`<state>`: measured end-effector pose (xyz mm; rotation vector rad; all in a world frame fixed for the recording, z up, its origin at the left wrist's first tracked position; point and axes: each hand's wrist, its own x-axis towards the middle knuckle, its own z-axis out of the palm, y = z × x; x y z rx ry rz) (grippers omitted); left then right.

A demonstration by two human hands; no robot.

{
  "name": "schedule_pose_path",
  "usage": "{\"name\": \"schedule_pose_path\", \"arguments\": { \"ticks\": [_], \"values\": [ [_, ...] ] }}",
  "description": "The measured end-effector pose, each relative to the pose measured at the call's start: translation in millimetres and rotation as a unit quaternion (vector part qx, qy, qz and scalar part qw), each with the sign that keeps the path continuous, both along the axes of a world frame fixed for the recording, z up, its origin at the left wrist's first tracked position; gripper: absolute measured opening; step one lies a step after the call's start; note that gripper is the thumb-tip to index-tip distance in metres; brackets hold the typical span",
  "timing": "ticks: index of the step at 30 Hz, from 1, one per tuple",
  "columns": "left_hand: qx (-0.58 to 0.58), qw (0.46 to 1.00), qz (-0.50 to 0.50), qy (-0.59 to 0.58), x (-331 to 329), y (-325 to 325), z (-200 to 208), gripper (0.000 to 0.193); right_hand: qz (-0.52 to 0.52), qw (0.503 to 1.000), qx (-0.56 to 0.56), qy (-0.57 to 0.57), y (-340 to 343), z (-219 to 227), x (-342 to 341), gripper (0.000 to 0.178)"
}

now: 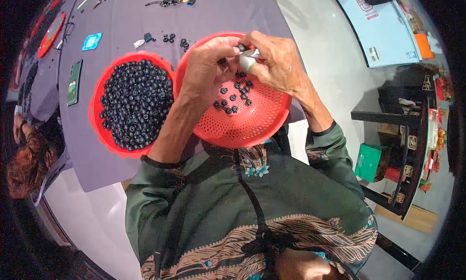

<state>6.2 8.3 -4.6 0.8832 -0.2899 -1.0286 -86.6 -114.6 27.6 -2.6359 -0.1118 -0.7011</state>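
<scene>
My left hand (203, 68) is closed over the far rim of a red colander (228, 132), its thumb and fingertips at a small blue-black, berry-like ball (241, 47). Meeting it from the right is my right hand (276, 59), its fingers curled around a small silvery tool (251, 52). A white covering with a green edge (246, 63) sits at my right thumb. Several similar dark balls (234, 97) lie loose in the colander. Left of my forearm, a scalloped red basket (95, 119) is heaped with the same balls (136, 102). My fingers partly hide the ball and tool.
Small dark clusters (170, 38) and a blue-and-white piece (144, 39) lie on the grey-purple tablecloth (208, 15). A phone (74, 82), a blue packet (91, 41) and a red plate (51, 34) are at left. Another person (29, 158) sits far left; a black shelf (388, 116) stands right.
</scene>
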Motion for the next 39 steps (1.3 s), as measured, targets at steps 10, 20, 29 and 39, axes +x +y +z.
{"name": "schedule_pose_path", "arguments": {
  "ticks": [10, 20, 29, 39],
  "values": [
    [-0.085, 0.987, -0.021, 0.138, 12, 1, -8, 0.056, -0.012, 0.993, 0.102, 0.064, 6, 8, -9, 0.028],
    [-0.083, 0.990, -0.066, 0.093, -3, -2, 19, 0.072, 0.007, 0.997, 0.054, 0.052, 6, 6, 2, 0.018],
    [-0.066, 0.990, 0.032, -0.124, -6, 10, 16, 0.032, -0.008, 0.953, 0.289, 0.091, -4, 21, -6, 0.014],
    [-0.081, 0.982, 0.043, -0.164, -2, 11, 19, 0.023, -0.026, 0.887, 0.440, 0.135, -1, 25, -7, 0.017]
  ]
}}
